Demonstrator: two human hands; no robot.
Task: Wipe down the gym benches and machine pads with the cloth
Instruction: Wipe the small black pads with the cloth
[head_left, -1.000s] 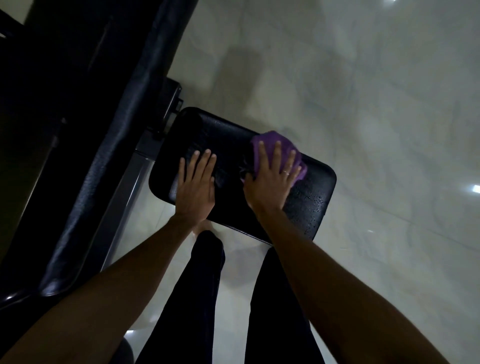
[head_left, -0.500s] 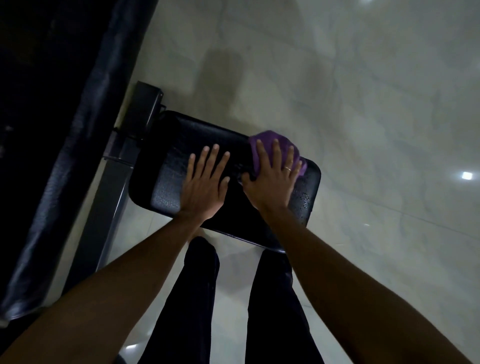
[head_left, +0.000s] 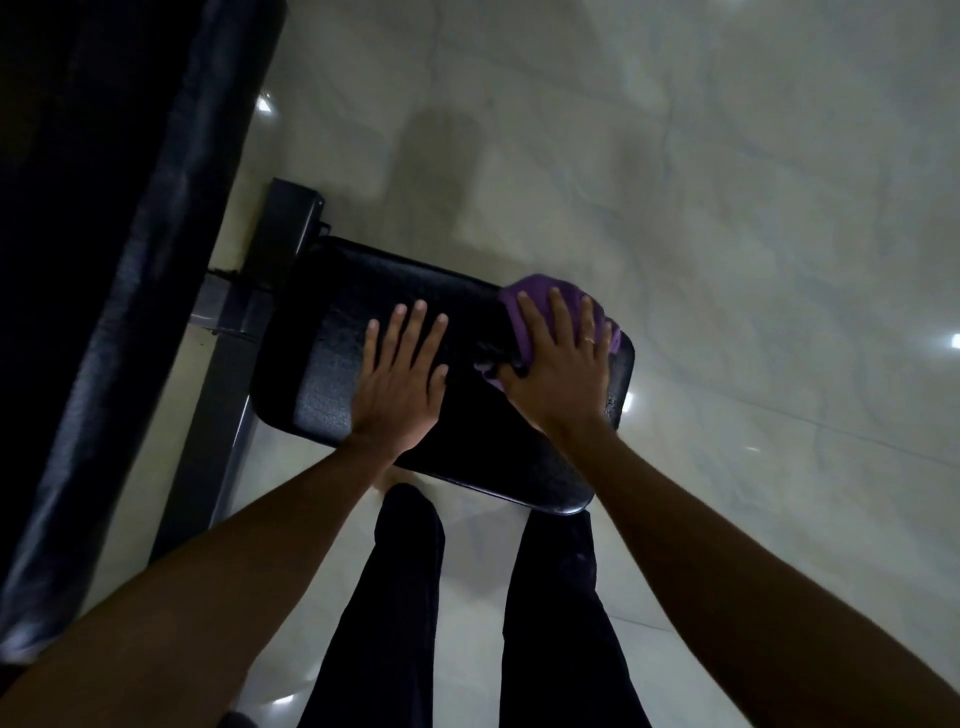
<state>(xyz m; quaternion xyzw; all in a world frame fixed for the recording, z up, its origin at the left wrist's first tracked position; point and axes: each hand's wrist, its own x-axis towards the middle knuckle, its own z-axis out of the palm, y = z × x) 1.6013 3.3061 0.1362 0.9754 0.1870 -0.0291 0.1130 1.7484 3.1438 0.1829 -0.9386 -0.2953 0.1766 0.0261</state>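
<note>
A small black padded seat (head_left: 332, 374) sits below me, its surface textured and speckled with droplets near the right end. My left hand (head_left: 400, 384) lies flat on the pad's middle, fingers spread, holding nothing. My right hand (head_left: 563, 364) presses a purple cloth (head_left: 535, 291) onto the pad's far right corner; the cloth bunches out beyond my fingertips and at my thumb. A ring shows on that hand.
A long black padded backrest (head_left: 156, 260) runs diagonally along the left. A dark metal frame post (head_left: 208, 431) and bracket (head_left: 291, 218) join it to the seat. Glossy pale tiled floor (head_left: 727, 208) surrounds everything. My legs in dark trousers (head_left: 395, 597) stand just below the pad.
The cloth under my right hand has shifted slightly toward the pad's right end. My left hand has slid a little toward the pad's middle. The view has drifted.
</note>
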